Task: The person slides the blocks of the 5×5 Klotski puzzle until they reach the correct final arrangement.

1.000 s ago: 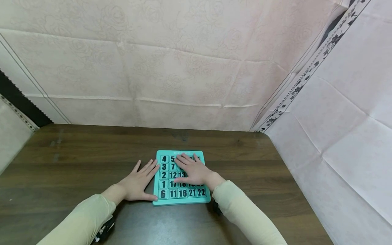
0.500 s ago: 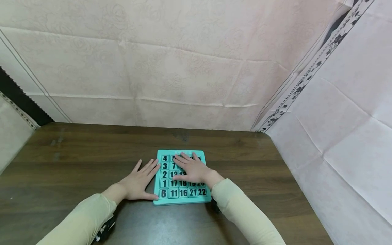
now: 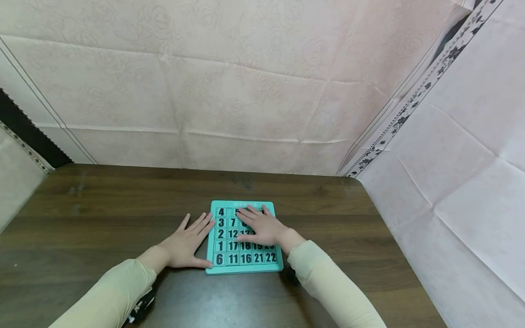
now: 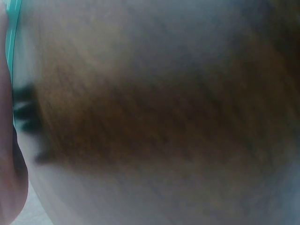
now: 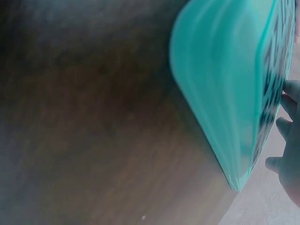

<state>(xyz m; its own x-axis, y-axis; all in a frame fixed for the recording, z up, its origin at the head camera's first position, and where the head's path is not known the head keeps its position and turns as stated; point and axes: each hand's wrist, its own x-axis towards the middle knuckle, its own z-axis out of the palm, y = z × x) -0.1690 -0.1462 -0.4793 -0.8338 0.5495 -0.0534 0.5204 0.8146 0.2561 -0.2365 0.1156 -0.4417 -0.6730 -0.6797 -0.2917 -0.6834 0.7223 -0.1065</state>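
A teal number sliding puzzle (image 3: pixel 244 269) with black numbers on its tiles lies flat on the wooden table. Along its left side my left hand (image 3: pixel 182 246) rests with spread fingers, fingertips and thumb at the board's edge. Over the upper right tiles lies my right hand (image 3: pixel 266 229), its fingers extended and covering several numbers. The right wrist view shows the puzzle's thick side (image 5: pixel 220 89) close up, with fingers (image 5: pixel 290 126) of the right hand at its face. In the left wrist view only a strip of the puzzle's edge (image 4: pixel 12 42) and part of the left hand (image 4: pixel 11 187) appear.
The dark wooden table (image 3: pixel 123 205) extends around the puzzle on all sides. A pale patterned cloth (image 3: pixel 246 100) hangs behind its far edge. Another white cloth (image 3: pixel 463 196) with a floral border hangs at the right.
My right hand shifts slightly left across the tiles, then back to the right. The left hand keeps its place at the puzzle's edge. No change in the visible numbers can be made out.
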